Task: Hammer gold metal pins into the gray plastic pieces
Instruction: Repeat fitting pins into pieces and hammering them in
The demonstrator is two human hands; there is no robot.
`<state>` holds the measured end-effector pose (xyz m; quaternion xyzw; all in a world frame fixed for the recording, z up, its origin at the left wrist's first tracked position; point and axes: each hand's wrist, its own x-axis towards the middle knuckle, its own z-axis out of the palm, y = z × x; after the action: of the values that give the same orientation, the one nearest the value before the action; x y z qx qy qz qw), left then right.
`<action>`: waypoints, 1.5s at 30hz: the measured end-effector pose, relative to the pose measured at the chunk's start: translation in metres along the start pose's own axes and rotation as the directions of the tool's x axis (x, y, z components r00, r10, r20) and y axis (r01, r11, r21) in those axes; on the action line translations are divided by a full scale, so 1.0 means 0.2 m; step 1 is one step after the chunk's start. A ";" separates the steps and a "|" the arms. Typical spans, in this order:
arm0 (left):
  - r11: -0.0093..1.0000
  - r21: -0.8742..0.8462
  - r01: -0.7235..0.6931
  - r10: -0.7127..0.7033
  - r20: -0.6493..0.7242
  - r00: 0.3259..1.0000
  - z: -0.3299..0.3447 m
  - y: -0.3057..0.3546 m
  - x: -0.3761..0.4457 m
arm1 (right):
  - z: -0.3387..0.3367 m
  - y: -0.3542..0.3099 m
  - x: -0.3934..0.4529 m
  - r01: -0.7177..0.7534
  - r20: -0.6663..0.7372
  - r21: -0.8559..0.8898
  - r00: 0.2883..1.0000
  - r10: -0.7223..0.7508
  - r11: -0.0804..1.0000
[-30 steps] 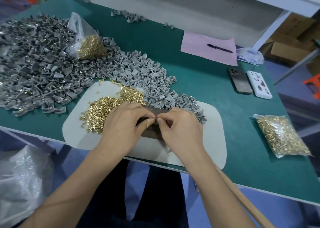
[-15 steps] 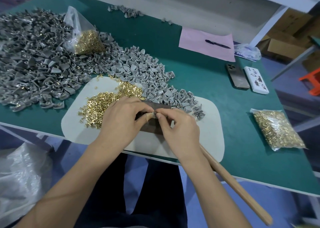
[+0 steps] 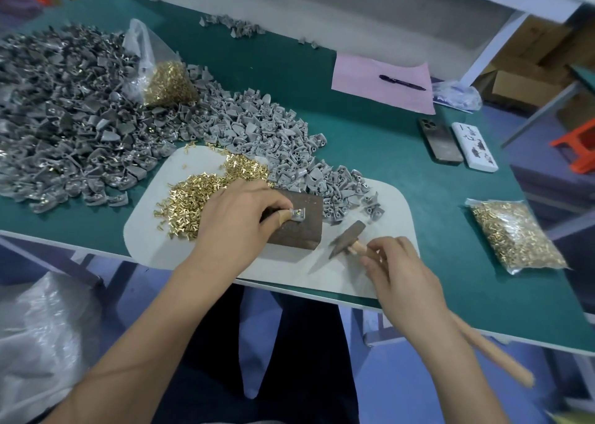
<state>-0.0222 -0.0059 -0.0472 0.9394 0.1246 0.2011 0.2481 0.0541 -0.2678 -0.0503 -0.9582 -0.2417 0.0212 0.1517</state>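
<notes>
Left hand (image 3: 236,222) pinches 1 gray piece (image 3: 297,214) steady on the block (image 3: 297,227); right hand (image 3: 397,274) grasps the hammer (image 3: 347,237), likely for striking.

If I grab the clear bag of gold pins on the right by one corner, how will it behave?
The bag of pins would probably sag and shift, since its thin film lies slumped over loose pins. It likely feels heavy for its size, being packed with metal. The glossy plastic may be slippery, and a corner could stretch.

I see a green-topped table (image 3: 370,140) before a white shelf frame (image 3: 489,47), cardboard boxes (image 3: 528,82) far right, blue floor (image 3: 402,375) beneath, an orange stool (image 3: 576,147) right.
</notes>
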 end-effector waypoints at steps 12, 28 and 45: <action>0.995 0.086 -0.054 0.055 -0.009 0.998 -0.03 0.01 0.03 | -0.09 -0.31 0.20 0.121 -0.066 0.308 0.992 -0.105 0.944; 0.989 0.112 -0.095 0.101 -0.042 0.994 -0.04 0.00 0.02 | -0.01 -0.35 0.12 0.097 -0.208 0.413 0.978 -0.009 0.906; 0.990 0.105 -0.096 0.100 -0.037 0.994 -0.02 -0.01 0.03 | -0.05 -0.33 0.15 0.174 -0.193 0.275 0.973 -0.123 0.946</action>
<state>-0.0186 -0.0007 -0.0440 0.9515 0.0936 0.2262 0.1863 0.0509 -0.2018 -0.0207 -0.9027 -0.2935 -0.0385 0.3123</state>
